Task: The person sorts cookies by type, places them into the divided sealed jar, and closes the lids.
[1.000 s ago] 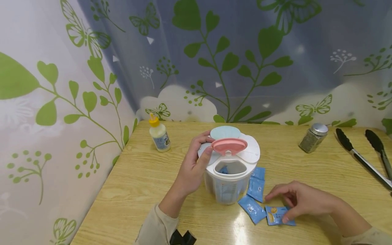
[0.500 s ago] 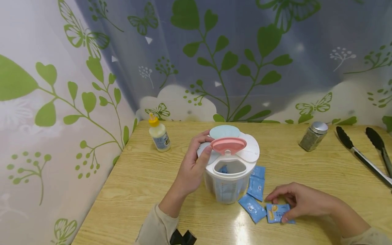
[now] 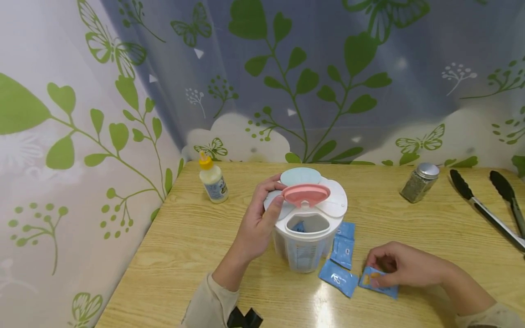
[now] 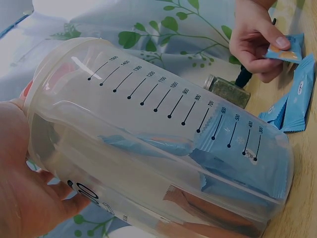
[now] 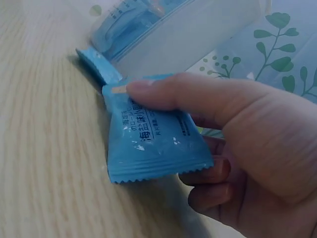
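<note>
My left hand grips the side of a clear storage canister with a white lid, its thumb on top. The pink flap stands raised behind an uncovered opening. Through the canister wall in the left wrist view, blue packets and brown packets show. To the right, my right hand pinches a small blue snack packet between thumb and fingers, one edge tipped up. More blue packets lie between this hand and the canister.
A squeeze bottle with a yellow cap stands back left. At the back right is a jar of dark flakes with a metal lid. Black-tipped tongs lie at the far right. Patterned cloth hangs behind the wooden table.
My right thumb and fingers have closed on the blue packet and tilted it up, and the hand has shifted slightly. The neighbouring packet has turned a little. My left hand holds still.
</note>
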A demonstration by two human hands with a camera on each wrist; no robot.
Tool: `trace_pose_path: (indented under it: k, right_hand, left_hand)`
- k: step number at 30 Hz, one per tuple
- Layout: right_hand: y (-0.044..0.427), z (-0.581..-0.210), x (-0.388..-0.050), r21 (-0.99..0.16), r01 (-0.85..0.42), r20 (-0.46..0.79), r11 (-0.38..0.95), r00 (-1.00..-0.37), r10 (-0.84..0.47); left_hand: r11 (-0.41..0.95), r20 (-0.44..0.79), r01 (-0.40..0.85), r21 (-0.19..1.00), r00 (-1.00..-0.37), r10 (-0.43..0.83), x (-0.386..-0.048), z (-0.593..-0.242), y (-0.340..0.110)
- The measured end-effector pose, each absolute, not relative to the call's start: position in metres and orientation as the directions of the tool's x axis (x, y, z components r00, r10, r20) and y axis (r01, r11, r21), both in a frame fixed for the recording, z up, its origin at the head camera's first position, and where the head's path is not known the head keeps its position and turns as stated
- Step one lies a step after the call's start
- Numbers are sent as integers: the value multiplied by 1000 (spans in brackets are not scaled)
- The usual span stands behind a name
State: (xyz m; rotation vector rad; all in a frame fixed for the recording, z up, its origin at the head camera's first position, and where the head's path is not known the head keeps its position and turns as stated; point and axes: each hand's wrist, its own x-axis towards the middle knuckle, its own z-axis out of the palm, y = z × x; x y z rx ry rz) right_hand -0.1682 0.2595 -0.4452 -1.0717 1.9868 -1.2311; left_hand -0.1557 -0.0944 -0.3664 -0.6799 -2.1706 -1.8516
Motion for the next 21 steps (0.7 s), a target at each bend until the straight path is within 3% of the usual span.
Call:
trace_pose_path:
  k: [11,21]
  right_hand:
    - [253,-439,-166,-930,-330,31,161,-507,-861]
    - [244,-421,-161,-911,-397,134,112,-542,-829]
  left_hand:
    - [95,454,481,871,-865,216,-155,-365,-94]
    - [102,447,475,874,-868,215,-155,-366,-95]
